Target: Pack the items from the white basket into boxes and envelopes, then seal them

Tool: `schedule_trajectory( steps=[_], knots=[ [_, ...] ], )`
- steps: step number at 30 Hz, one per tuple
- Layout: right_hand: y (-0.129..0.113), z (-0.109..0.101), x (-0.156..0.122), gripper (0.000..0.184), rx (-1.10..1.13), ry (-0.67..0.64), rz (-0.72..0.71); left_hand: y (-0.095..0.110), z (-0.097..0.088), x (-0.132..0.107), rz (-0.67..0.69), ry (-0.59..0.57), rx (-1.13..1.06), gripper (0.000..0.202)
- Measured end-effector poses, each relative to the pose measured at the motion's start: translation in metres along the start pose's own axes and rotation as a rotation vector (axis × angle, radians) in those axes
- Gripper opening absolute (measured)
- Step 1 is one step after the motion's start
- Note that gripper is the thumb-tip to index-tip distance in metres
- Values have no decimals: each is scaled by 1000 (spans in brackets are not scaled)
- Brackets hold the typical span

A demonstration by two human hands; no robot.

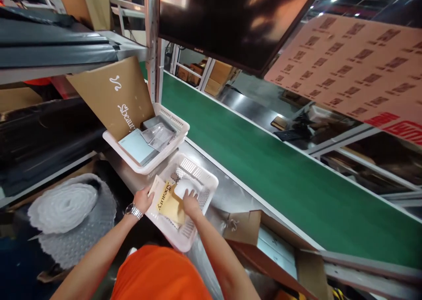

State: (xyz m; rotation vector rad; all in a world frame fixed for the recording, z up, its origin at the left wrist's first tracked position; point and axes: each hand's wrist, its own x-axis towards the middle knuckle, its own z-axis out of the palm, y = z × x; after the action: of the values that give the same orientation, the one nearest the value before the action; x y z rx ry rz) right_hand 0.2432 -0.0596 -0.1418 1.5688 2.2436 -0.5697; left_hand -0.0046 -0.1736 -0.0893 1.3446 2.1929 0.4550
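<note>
In the near white perforated plastic basket (213, 180), a white rounded object (181, 187), probably light, slippery, best gripped by its sides, is touched by the right hand (191, 203), grasp unclear; a flat cream card (158, 186) is pinched by the left hand (143, 200)

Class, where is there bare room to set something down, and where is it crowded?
Free: green conveyor belt beyond the white rail; a smaller metal bench patch between rail, front basket and open cardboard box. Crowded: front basket, with left hand and right hand at it; rear basket.
</note>
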Motion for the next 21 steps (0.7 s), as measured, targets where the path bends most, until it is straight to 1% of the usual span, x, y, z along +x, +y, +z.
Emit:
schedule_trajectory(
  steps=[4, 7, 11, 13, 15, 16, 17, 19, 20, 21],
  knots=[
    [20, -28, 6, 82, 163, 89, -32, -3, -17, -8, -30, 13, 54, 27],
    [33, -50, 2, 69, 327, 197, -50, -1, -27, -16, -26, 53, 71, 25],
    [48, -71, -13, 59, 589, 371, -48, 3, -39, -25, -46, 170, -39, 25],
    [50, -75, -24, 61, 745, 458, -40, 5, -42, -26, -67, 240, -165, 24],
    [48, -76, -37, 67, 952, 511, -40, 8, -40, -24, -76, 270, -342, 24],
    [45, -74, -44, 68, 1097, 508, -45, 10, -36, -22, -74, 250, -437, 26],
    [41, -72, -52, 68, 1256, 476, -50, 13, -31, -20, -67, 211, -533, 29],
    [32, -66, -67, 68, 1569, 363, -45, 21, -16, -15, -56, 105, -711, 38],
    [28, -63, -75, 66, 1666, 312, -40, 26, -7, -13, -54, 61, -779, 45],
    [24, -59, -82, 63, 1699, 287, -35, 31, 3, -12, -52, 26, -831, 51]
  ],
)
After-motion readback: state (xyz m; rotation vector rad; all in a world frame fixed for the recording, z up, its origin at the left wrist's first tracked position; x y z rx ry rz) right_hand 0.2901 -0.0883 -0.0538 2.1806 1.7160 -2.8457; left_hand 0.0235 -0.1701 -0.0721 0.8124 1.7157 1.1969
